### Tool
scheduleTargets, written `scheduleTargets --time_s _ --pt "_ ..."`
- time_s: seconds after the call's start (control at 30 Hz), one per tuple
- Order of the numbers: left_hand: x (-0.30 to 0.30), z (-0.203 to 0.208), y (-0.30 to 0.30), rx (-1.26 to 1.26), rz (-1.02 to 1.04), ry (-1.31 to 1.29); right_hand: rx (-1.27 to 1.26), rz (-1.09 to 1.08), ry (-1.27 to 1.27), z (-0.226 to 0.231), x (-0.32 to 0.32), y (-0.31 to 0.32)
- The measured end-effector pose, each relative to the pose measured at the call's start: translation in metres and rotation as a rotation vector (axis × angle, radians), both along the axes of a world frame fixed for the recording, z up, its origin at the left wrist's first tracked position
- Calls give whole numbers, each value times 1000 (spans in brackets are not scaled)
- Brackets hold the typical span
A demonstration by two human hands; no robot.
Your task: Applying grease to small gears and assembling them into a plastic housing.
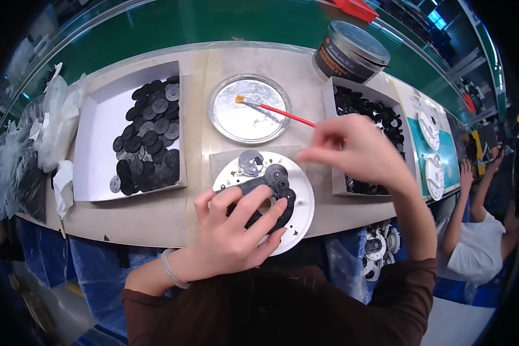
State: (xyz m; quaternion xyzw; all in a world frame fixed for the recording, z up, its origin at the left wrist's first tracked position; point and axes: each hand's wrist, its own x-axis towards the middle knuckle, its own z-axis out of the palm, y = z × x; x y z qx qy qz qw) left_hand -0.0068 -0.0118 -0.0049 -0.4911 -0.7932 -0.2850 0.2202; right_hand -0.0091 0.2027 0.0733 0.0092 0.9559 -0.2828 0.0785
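Observation:
A white round plate [303,199] lies in front of me on a flat grey pad [218,164]. On it sits a black plastic housing [251,185] with several dark gears [277,173] and a grey disc part [250,163]. My left hand [236,225] rests over the housing, fingers spread and bent, the tips pressing on it and the gears. My right hand [360,147] is raised to the right of the plate, thumb and forefinger drawn together; anything between them is too small or blurred to tell. Behind it passes the red handle of a brush [285,114], its bristles over a round metal lid [248,124].
A white box [95,144] of dark gears stands at left; another box [335,173] of small black parts at right. Behind it stands a round tin [352,52]. Plastic bags [55,127] lie far left. White assemblies [434,173] and a co-worker's arms [461,202] are far right.

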Motion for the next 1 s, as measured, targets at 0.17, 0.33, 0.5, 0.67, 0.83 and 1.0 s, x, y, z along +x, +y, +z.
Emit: scheduleTargets --time_s 0.17,0.33,0.5,0.67,0.83,1.0 --pt "-4 11 4 -117 -120 -50 509 -14 431 -15 39 53" --pt "-3 11 3 -137 -122 -55 330 -240 -4 -3 41 62" --pt "-3 12 1 -136 -77 -101 -58 -274 328 36 32 58" --pt "-3 13 2 -129 -83 -119 -192 -77 717 41 -8 29" --pt "-4 13 3 -120 -74 -124 -33 172 753 0 -61 -4" --pt "-4 12 4 -109 -54 -71 116 262 717 -19 -66 -7"
